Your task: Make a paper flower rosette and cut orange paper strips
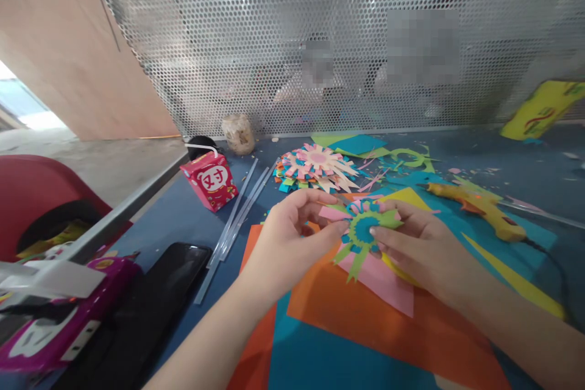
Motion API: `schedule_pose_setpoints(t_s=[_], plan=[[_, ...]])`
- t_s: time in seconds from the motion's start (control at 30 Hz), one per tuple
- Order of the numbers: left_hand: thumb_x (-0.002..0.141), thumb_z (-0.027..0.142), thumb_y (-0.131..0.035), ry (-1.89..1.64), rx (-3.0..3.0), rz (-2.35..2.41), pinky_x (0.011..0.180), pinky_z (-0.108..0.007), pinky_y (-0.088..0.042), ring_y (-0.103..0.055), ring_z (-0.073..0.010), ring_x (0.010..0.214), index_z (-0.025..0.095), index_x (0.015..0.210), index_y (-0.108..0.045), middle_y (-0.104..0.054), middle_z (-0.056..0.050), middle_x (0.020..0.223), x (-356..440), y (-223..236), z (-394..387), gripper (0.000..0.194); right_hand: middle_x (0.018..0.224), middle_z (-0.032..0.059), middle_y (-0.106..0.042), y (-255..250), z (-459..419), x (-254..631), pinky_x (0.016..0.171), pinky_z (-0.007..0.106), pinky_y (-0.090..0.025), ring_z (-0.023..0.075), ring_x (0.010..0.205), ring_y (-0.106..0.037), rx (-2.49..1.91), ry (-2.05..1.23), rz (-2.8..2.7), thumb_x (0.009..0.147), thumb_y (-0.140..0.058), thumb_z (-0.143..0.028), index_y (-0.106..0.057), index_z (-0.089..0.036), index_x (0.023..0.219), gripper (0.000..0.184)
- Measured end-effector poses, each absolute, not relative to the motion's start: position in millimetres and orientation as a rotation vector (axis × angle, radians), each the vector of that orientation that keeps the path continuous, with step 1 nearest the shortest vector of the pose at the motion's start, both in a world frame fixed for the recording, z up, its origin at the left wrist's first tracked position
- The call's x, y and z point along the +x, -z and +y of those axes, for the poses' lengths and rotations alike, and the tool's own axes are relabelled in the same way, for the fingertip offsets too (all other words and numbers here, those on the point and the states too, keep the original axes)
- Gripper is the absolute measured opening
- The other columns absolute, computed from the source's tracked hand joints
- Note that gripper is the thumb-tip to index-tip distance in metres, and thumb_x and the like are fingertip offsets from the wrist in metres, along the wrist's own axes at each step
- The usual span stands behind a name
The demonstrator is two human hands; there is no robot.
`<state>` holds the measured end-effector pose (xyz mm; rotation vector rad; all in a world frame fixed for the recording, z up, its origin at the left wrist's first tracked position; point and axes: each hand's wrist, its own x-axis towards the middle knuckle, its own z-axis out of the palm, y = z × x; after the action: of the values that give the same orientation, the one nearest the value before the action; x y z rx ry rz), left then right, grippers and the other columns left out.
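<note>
Between my two hands is a layered paper flower (364,228) with a blue centre, green fringed petals and some pink strips. My left hand (299,231) pinches its left side, thumb on the front face. On the right side, my right hand (414,241) grips it with the thumb near the blue centre. The flower is held above orange paper (347,304), a pink piece (388,286) and blue paper (329,356). Just beyond my hands lies a pile of finished-looking fringed paper flowers (317,164) in pink, orange and blue.
Clear glue sticks (237,219) lie left of my hands, near a red drink carton (211,181) with a straw and a black phone (183,262). A yellow glue gun (479,207) rests at right, its cord trailing. A jar (238,134) stands by the perforated metal screen (274,24).
</note>
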<state>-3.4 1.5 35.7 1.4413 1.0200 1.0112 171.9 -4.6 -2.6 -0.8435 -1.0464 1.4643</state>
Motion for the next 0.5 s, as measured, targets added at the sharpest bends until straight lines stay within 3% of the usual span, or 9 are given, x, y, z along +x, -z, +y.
schedule_pose_setpoints(t_s=[0.23, 0.37, 0.5], plan=[[0.071, 0.025, -0.066, -1.016, 1.432, 1.032, 0.067, -0.027, -0.044, -0.059, -0.0145, 0.073, 0.017, 0.086, -0.057, -0.063, -0.002, 0.077, -4.7, -35.7, 2.3, 0.019, 0.063, -0.0078, -0.049, -0.1, -6.3, 171.5, 0.049, 0.017, -0.046, 0.0058, 0.054, -0.05, -0.868, -1.455, -1.047, 0.059, -0.078, -0.016, -0.058, -0.023, 0.066, 0.023], [0.071, 0.025, -0.066, -1.017, 1.424, 1.033, 0.066, -0.027, -0.043, -0.058, -0.0143, 0.072, 0.017, 0.085, -0.057, -0.062, -0.002, 0.076, -3.6, -36.5, 2.0, 0.019, 0.064, -0.0066, -0.05, 3.7, -5.5, 172.3, 0.051, 0.02, -0.047, 0.0077, 0.056, -0.051, -0.889, -1.414, -1.133, 0.069, -0.072, -0.022, -0.057, -0.025, 0.073, 0.015], [0.073, 0.026, -0.065, -1.05, 1.407, 1.023, 0.07, -0.027, -0.04, -0.057, -0.0149, 0.08, 0.017, 0.092, -0.056, -0.063, -0.003, 0.082, -5.0, -37.6, 1.9, 0.023, 0.078, -0.0018, -0.054, -2.2, -7.7, 174.3, 0.062, 0.028, -0.05, 0.0136, 0.073, -0.057, -0.924, -0.925, -1.417, 0.075, -0.064, -0.02, -0.054, -0.026, 0.073, 0.012]])
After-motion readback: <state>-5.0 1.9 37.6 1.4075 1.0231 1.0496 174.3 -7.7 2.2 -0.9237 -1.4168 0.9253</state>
